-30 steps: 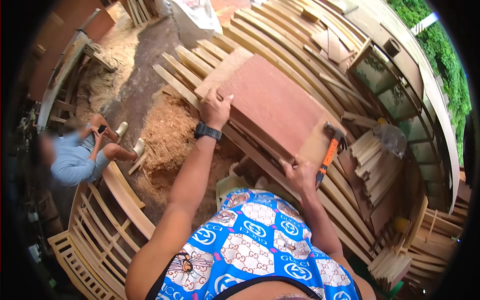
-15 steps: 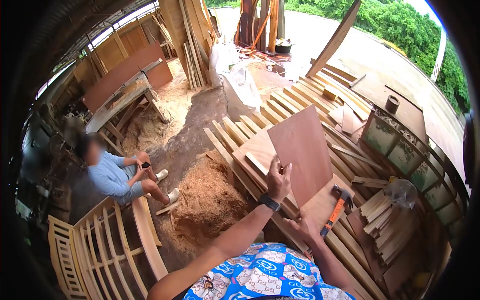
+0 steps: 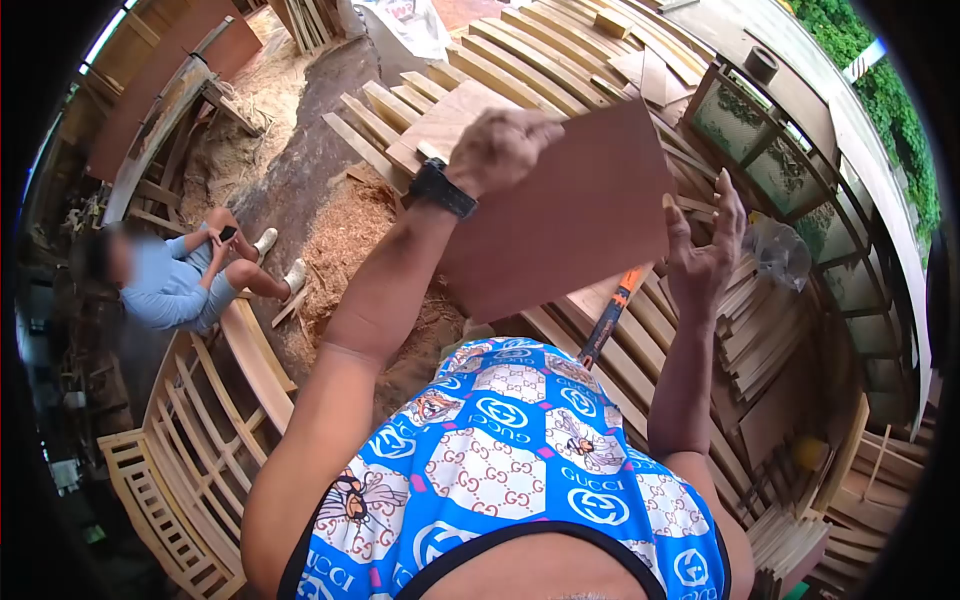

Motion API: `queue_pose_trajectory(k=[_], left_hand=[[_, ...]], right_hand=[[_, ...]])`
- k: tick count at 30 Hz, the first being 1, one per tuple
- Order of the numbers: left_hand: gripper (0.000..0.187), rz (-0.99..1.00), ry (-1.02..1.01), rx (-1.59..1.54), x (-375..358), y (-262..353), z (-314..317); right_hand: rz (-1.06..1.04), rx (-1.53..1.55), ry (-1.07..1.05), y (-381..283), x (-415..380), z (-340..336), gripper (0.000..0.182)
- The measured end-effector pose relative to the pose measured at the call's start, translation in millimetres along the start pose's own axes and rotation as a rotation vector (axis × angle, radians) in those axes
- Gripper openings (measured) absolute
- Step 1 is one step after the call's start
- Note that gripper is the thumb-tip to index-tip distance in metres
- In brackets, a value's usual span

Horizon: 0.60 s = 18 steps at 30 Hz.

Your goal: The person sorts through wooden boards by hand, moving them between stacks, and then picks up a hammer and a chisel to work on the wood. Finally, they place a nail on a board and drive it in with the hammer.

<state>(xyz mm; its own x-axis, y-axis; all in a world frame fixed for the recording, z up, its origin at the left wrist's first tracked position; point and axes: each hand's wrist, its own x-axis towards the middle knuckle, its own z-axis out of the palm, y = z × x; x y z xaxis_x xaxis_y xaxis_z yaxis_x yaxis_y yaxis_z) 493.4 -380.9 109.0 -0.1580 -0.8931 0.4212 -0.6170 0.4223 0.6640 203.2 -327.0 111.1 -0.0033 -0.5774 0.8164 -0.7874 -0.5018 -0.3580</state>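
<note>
My left hand [image 3: 500, 150], with a dark watch on its wrist, is closed on the upper left edge of a reddish-brown plywood panel [image 3: 570, 215]. The panel is lifted and tilted in front of my chest. At the panel's right edge is my right hand [image 3: 705, 235], its fingers spread and the thumb near the edge; contact is unclear. Below the panel lies a hammer [image 3: 612, 312] with an orange and black handle, its head hidden behind the panel. Under it all are rows of wooden slats [image 3: 520, 60], with a lighter board [image 3: 450, 125] on them.
To the left a seated person [image 3: 175, 275] holds a phone. Near them are a sawdust pile [image 3: 350, 220] and a slatted wooden frame [image 3: 185, 430]. On the right are a plastic bag [image 3: 778, 250], stacked wood strips [image 3: 765, 330] and a green panelled frame [image 3: 780, 165].
The panel has come up and closer to me, turned from steep to more level. My left hand rose with it, and my right hand moved up to its right edge. The view has tipped downward.
</note>
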Motion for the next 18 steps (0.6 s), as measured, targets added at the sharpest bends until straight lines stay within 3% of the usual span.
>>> queue_pose_trajectory(k=[1,3,4,5,7,9,11,14,17,18], left_hand=[[0.033,0.037,-0.110,-0.031,-0.8,-0.1,6.1],[0.028,0.091,-0.257,0.057,-6.0,4.2,16.6],[0.027,0.095,-0.325,0.028,-6.2,8.3,20.6],[0.027,0.086,-0.323,0.019,-5.6,8.1,26.3],[0.029,0.112,-0.424,0.122,-5.2,5.5,35.1],[0.029,0.137,-0.438,0.129,-7.5,-11.5,43.4],[0.028,0.197,-0.200,0.150,-11.7,-25.0,45.4],[0.026,0.239,-0.033,0.146,-15.9,-58.7,19.8],[0.024,0.022,0.331,0.221,-36.8,-97.3,-15.2],[0.027,-0.156,0.372,0.161,-46.8,-107.6,-24.9]], right_hand=[[-0.005,-0.001,-0.005,7.2,-5.6,6.2,0.065],[0.336,0.371,-0.356,30.8,-30.6,24.1,0.068],[0.507,0.832,-0.402,23.7,-40.0,31.1,0.061],[0.510,0.826,-0.414,32.0,-51.7,33.5,0.061],[1.041,1.078,-0.623,49.2,-74.7,35.8,0.054],[1.098,1.099,-0.590,47.1,-91.2,37.1,0.054],[1.155,1.123,-0.541,51.7,-103.4,47.2,0.054],[1.244,1.354,-0.355,56.3,-115.0,55.7,0.048],[1.282,1.353,-0.221,48.8,-109.8,56.1,0.046],[1.283,1.314,-0.199,59.3,-115.5,63.3,0.048]])
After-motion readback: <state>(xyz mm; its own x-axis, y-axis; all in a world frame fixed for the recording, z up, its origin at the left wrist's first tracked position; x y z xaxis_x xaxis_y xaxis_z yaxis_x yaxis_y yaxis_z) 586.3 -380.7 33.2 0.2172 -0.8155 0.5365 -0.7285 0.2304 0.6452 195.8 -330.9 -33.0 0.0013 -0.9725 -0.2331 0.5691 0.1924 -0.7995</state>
